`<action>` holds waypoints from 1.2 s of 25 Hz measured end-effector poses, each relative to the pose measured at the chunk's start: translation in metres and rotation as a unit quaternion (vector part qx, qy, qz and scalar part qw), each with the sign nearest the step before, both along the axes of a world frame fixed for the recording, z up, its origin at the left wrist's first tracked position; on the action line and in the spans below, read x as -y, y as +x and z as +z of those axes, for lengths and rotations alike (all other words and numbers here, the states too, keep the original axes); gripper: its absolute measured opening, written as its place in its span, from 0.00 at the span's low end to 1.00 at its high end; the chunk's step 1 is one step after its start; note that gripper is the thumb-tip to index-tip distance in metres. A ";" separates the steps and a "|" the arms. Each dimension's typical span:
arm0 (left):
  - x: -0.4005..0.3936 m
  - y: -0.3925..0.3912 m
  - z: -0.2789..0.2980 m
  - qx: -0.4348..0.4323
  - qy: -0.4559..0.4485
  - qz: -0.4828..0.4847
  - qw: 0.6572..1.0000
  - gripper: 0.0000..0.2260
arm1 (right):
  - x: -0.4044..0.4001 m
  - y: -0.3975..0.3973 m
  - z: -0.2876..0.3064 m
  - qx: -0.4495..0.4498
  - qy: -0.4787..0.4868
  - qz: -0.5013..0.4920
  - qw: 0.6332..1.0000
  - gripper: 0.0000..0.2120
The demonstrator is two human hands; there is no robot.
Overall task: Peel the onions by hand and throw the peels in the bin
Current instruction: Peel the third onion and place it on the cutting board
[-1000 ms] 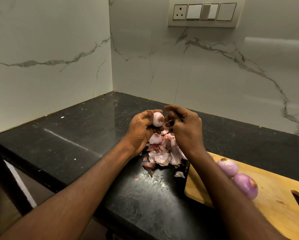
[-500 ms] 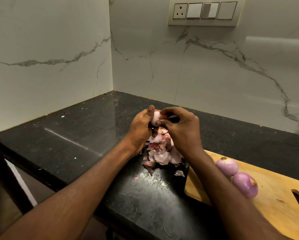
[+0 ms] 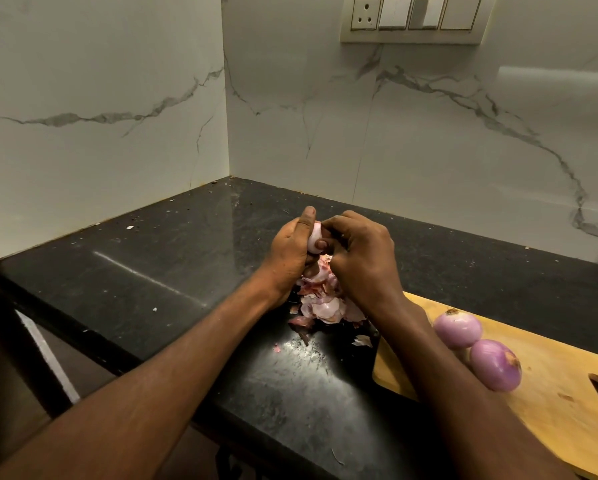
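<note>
Onion (image 3: 314,240) gripped in left hand (image 3: 288,255), pinched by right hand (image 3: 361,258), above peels (image 3: 323,303) on counter (image 3: 172,265).

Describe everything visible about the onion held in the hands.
The onion is small, round and pale pinkish-white, its surface smooth and glossy. It is held above the peel pile. The left hand grips it, thumb up along its side; the right hand pinches at its right side. Most of it is hidden by fingers.

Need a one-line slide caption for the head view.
Left hand holds an onion while the right hand picks at it above a peel pile; two onions sit on the board.
</note>
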State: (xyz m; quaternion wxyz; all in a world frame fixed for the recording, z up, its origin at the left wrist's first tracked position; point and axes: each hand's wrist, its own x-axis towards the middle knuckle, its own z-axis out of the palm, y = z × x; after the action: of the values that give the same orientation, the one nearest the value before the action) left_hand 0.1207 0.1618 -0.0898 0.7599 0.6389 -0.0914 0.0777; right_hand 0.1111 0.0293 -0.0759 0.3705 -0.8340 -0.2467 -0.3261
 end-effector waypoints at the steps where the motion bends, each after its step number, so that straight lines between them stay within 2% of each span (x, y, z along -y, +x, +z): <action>1: 0.000 0.000 0.001 -0.006 -0.017 0.004 1.000 0.22 | 0.000 0.001 -0.001 -0.002 0.014 0.001 1.000 0.10; 4: -0.002 -0.002 0.004 -0.022 -0.060 0.008 0.998 0.26 | 0.004 0.004 0.000 -0.049 0.090 0.013 0.995 0.12; 7: -0.005 -0.002 0.005 -0.017 -0.078 0.001 0.997 0.29 | 0.006 0.003 0.003 -0.071 0.112 0.049 0.990 0.13; 11: -0.005 -0.005 0.006 -0.015 -0.073 -0.010 0.997 0.25 | 0.002 -0.002 0.005 -0.028 0.081 0.052 0.995 0.14; 17: -0.004 -0.009 0.006 0.008 -0.019 0.000 1.000 0.24 | -0.003 -0.004 0.001 0.037 0.064 0.016 0.997 0.13; 24: -0.003 -0.010 0.004 0.020 0.016 0.022 0.999 0.24 | -0.002 -0.001 0.001 -0.066 0.040 0.048 0.996 0.17; 27: -0.004 -0.009 0.005 -0.001 0.005 0.022 1.000 0.27 | -0.002 -0.002 0.001 -0.089 0.092 0.073 0.989 0.11; 30: -0.003 -0.009 0.007 -0.010 -0.007 0.016 1.000 0.29 | 0.003 0.001 0.003 -0.110 0.140 0.049 0.983 0.12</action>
State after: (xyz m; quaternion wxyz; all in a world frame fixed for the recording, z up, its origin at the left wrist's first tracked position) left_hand 0.1118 0.1648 -0.0829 0.7639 0.6357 -0.0727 0.0839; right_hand 0.1126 0.0261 -0.0731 0.5243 -0.7915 -0.1966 -0.2449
